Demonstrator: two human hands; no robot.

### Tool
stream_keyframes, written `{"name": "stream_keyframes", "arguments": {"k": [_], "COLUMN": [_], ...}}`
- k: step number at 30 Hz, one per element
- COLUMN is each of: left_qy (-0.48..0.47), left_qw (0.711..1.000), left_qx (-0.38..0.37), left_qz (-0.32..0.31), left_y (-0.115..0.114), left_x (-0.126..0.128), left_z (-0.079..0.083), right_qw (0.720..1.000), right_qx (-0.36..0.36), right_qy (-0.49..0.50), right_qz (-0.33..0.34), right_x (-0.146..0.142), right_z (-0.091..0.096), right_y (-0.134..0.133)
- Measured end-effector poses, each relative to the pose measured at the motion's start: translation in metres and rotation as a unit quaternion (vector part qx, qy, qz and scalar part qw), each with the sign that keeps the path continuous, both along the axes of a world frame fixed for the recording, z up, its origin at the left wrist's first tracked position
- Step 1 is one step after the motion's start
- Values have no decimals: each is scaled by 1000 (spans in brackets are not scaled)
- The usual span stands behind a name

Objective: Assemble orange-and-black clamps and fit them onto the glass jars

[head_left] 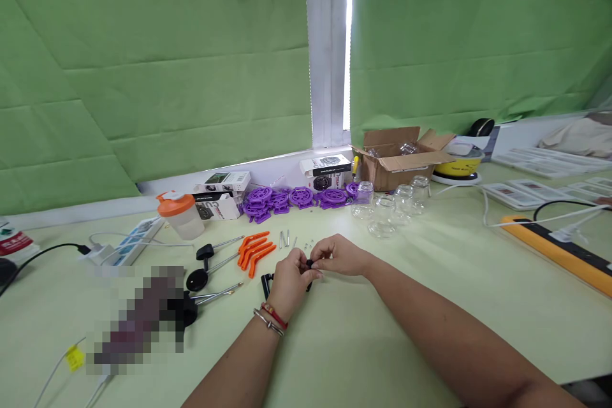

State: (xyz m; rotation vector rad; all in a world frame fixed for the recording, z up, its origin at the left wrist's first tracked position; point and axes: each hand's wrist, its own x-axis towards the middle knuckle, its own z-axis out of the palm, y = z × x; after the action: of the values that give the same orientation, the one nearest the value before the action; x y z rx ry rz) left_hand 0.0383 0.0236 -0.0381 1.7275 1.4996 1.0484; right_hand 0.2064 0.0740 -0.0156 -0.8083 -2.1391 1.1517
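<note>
The left hand (287, 282) and right hand (340, 255) pinch a small black plastic piece (310, 264) between their fingertips. Flat orange plastic arms (255, 250) lie left of the fingers, thin metal pins (285, 238) just past them

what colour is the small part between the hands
The small part is black; head view shows it.

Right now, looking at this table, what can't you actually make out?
Head view only:
The small black part: mostly covered by the fingers of the left hand and right hand; shape unclear.
The blurred patch: pixelated, hiding whatever lies there.
The cardboard box: its flaps hide the contents.
The metal pins: too small to identify.
Print on the white boxes: too small to read.
</note>
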Motion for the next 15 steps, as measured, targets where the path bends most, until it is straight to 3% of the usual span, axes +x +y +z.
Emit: {"name": "stream_keyframes", "arguments": {"k": [5, 8, 10, 15], "left_qy": [76, 180, 219, 277], "left_qw": [997, 977, 969, 960], "left_qx": [31, 95, 91, 30], "left_qz": [1, 60, 69, -35], "left_y": [-2, 0, 2, 2], "left_x": [-12, -33, -48, -65], "left_z": [15, 29, 36, 39], "right_qw": [989, 982, 983, 991], "right_qx": [-127, -166, -158, -49], "right_qy": [74, 64, 38, -28], "right_qz": [-21, -59, -84, -123], "right_x": [-10, -17, -22, -32], "right_z": [-9, -18, -24, -34], "right_y": [-2, -1, 0, -2]}}
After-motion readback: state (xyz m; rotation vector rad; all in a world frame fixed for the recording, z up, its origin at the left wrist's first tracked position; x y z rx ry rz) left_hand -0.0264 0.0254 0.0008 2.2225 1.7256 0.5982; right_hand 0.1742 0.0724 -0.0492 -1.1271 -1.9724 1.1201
